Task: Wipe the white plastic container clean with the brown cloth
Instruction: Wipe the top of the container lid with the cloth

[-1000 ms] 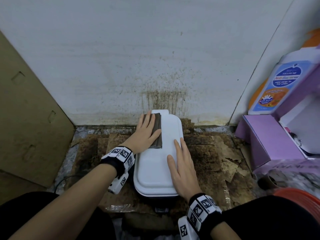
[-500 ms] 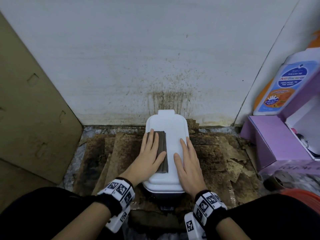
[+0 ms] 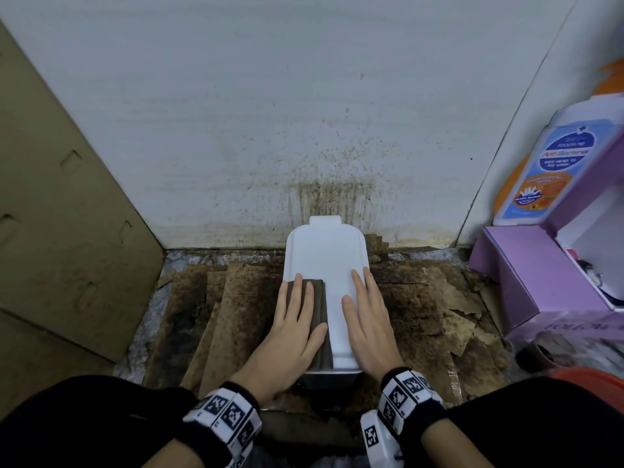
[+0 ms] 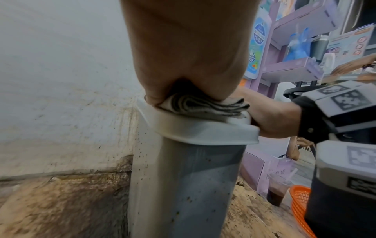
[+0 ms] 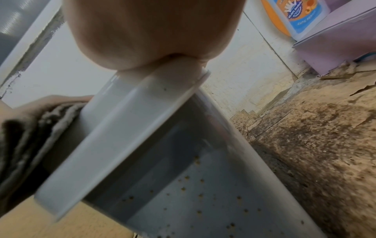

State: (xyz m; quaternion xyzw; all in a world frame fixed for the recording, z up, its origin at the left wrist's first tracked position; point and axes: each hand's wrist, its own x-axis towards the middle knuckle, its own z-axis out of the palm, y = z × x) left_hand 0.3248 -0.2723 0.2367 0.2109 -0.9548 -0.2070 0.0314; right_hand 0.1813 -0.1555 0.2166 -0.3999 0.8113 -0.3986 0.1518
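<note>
The white plastic container (image 3: 326,255) stands against the stained wall, its lid facing up and its speckled grey side (image 4: 183,185) showing in the wrist views. A folded brown cloth (image 3: 319,305) lies on the near left part of the lid. My left hand (image 3: 293,319) presses flat on the cloth with straight fingers. My right hand (image 3: 366,312) lies flat on the lid's right side, fingers straight. The cloth's folded edge (image 4: 203,104) shows under my left palm, and the cloth (image 5: 26,133) also shows at the left of the right wrist view.
Stained brown cardboard sheets (image 3: 422,315) cover the floor around the container. A large cardboard panel (image 3: 60,214) leans at the left. At the right stand a purple box (image 3: 526,271) with a wash bottle (image 3: 547,170), a drink cup (image 4: 278,191) and an orange basket (image 4: 299,207).
My left hand has slid the cloth along the lid from its far end toward me. The right hand has stayed flat on the lid's right side.
</note>
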